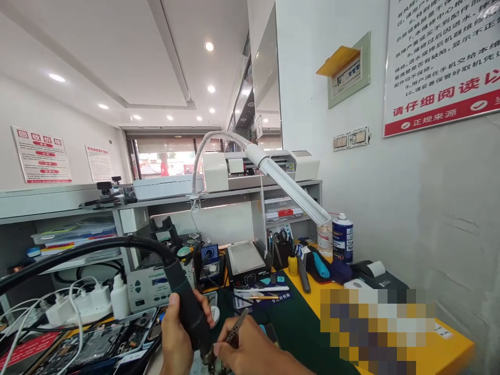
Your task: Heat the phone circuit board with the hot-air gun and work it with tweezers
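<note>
My left hand (pixel 177 333) is wrapped round the black handle of a hot air gun (pixel 187 307), its metal nozzle tilted down at the bottom of the view. The gun's thick black hose (pixel 97 244) runs off to the left. Tweezers (pixel 237 329) are pinched in my right hand (pixel 250 346), their tips pointing down close to the nozzle. Beneath the nozzle lies a small work piece, mostly hidden by my hands and cut off by the lower edge. A dark green mat (pixel 300 328) spreads under my right hand.
A grey control station (pixel 150 289) stands behind my left hand. White chargers with cables (pixel 80 307), a white bottle (pixel 119 297) and opened devices (pixel 97 344) crowd the left. A tubular lamp (pixel 295 187) hangs over the bench. A heating plate (pixel 246 260) and spray can (pixel 342 239) stand behind.
</note>
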Motion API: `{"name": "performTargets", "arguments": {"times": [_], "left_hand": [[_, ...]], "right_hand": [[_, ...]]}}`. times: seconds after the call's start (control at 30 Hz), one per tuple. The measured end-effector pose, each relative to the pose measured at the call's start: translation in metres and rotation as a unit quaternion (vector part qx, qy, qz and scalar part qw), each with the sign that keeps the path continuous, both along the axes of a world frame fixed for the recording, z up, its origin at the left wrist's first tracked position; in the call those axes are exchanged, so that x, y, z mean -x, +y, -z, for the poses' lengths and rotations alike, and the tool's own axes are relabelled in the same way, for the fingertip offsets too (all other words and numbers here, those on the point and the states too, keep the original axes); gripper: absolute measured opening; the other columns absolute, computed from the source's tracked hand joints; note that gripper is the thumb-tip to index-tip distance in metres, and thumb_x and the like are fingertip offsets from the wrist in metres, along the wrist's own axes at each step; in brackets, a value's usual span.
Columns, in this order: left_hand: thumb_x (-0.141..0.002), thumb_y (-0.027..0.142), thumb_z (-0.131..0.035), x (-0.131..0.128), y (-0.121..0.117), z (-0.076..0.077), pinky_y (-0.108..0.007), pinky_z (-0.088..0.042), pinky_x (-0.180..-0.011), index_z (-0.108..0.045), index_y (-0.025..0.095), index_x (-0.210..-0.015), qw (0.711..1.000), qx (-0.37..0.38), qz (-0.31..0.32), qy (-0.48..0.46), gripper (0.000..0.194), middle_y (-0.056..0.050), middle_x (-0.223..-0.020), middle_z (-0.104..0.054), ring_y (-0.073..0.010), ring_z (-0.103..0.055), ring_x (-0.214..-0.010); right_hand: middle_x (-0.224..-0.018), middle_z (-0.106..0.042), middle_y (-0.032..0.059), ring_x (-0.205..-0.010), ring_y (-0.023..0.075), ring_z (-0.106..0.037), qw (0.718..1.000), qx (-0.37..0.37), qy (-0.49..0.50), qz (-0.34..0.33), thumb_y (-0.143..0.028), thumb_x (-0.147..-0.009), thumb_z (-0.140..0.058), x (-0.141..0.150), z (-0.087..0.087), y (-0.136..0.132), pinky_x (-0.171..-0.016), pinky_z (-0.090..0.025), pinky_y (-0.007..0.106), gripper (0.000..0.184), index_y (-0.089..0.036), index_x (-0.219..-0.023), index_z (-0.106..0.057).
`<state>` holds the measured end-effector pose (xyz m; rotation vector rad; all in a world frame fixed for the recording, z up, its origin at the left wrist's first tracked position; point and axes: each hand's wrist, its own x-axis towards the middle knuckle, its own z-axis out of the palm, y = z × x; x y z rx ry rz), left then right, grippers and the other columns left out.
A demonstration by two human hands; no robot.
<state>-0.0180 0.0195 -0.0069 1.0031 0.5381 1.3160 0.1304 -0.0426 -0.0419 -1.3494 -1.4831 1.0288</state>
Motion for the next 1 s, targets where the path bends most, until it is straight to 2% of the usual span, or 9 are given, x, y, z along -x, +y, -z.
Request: {"name": "performTargets", "arguments": {"times": [0.07, 0.27, 0.43, 0.57, 0.7, 0.9, 1.0], "left_hand": [[-0.069, 0.084, -0.071, -0.001, -0.003, -0.001, -0.034, -0.052, -0.051, -0.066, 0.018, -0.071, 1.0, -0.004, 0.002, 0.001, 0.066, -0.004, -0.059, -0.064, -0.0203, -0.058, -0.051], [-0.079, 0.076, -0.068, -0.009, -0.017, -0.006, -0.028, -0.049, -0.049, -0.067, 0.018, -0.07, 0.997, 0.006, -0.062, -0.042, 0.059, -0.003, -0.057, -0.061, -0.0169, -0.055, -0.049], [-0.063, 0.084, -0.075, -0.006, -0.012, -0.007, -0.034, -0.052, -0.05, -0.066, 0.018, -0.068, 0.999, 0.003, -0.032, -0.02, 0.066, -0.004, -0.056, -0.062, -0.0204, -0.057, -0.05], [-0.077, 0.08, -0.066, -0.005, -0.01, -0.005, -0.031, -0.051, -0.05, -0.066, 0.019, -0.07, 0.997, -0.026, -0.064, -0.032, 0.062, -0.004, -0.057, -0.061, -0.0187, -0.057, -0.05], [-0.07, 0.086, -0.067, -0.005, -0.012, -0.008, -0.031, -0.051, -0.049, -0.064, 0.018, -0.071, 0.998, -0.021, -0.059, -0.023, 0.068, -0.004, -0.055, -0.062, -0.0185, -0.058, -0.048], [-0.079, 0.085, -0.059, -0.004, -0.001, -0.01, -0.028, -0.049, -0.044, -0.061, 0.019, -0.072, 0.995, -0.047, -0.079, -0.043, 0.067, -0.002, -0.056, -0.062, -0.0152, -0.056, -0.044], [-0.083, 0.085, -0.054, -0.003, 0.002, -0.008, -0.027, -0.048, -0.043, -0.061, 0.019, -0.071, 0.995, -0.05, -0.062, -0.052, 0.067, -0.002, -0.056, -0.061, -0.0148, -0.055, -0.043]], "right_hand": [[-0.063, -0.055, -0.0019, -0.059, 0.0151, -0.049, 1.0, 0.015, 0.006, 0.006, -0.022, -0.079, -0.075, 0.0, 0.0, 0.001, -0.052, -0.033, 0.026, 0.009, -0.021, -0.076, -0.067], [-0.062, -0.056, -0.0014, -0.059, 0.0165, -0.052, 0.999, 0.023, -0.003, 0.025, -0.024, -0.075, -0.078, 0.001, 0.004, 0.008, -0.054, -0.033, 0.028, 0.01, -0.022, -0.072, -0.068], [-0.064, -0.059, -0.0002, -0.063, 0.0192, -0.056, 0.999, 0.039, -0.006, 0.021, -0.027, -0.075, -0.08, -0.001, 0.009, 0.009, -0.057, -0.038, 0.029, 0.009, -0.023, -0.076, -0.071], [-0.065, -0.057, -0.0017, -0.063, 0.0162, -0.054, 1.0, 0.002, 0.008, 0.011, -0.023, -0.077, -0.077, -0.002, 0.013, 0.008, -0.056, -0.036, 0.027, 0.008, -0.02, -0.08, -0.071], [-0.063, -0.058, -0.002, -0.059, 0.0134, -0.051, 0.999, -0.036, 0.001, 0.0, -0.02, -0.082, -0.07, -0.001, 0.011, 0.004, -0.054, -0.036, 0.024, 0.005, -0.017, -0.079, -0.068], [-0.065, -0.061, -0.0016, -0.055, 0.0133, -0.055, 0.999, -0.015, -0.017, -0.029, -0.034, -0.088, -0.069, -0.006, 0.0, 0.001, -0.054, -0.043, 0.026, 0.018, -0.019, -0.08, -0.064], [-0.066, -0.063, -0.0003, -0.054, 0.0142, -0.056, 0.999, -0.01, -0.001, -0.036, -0.04, -0.088, -0.071, -0.01, 0.0, 0.002, -0.054, -0.046, 0.028, 0.023, -0.019, -0.082, -0.065]]}}
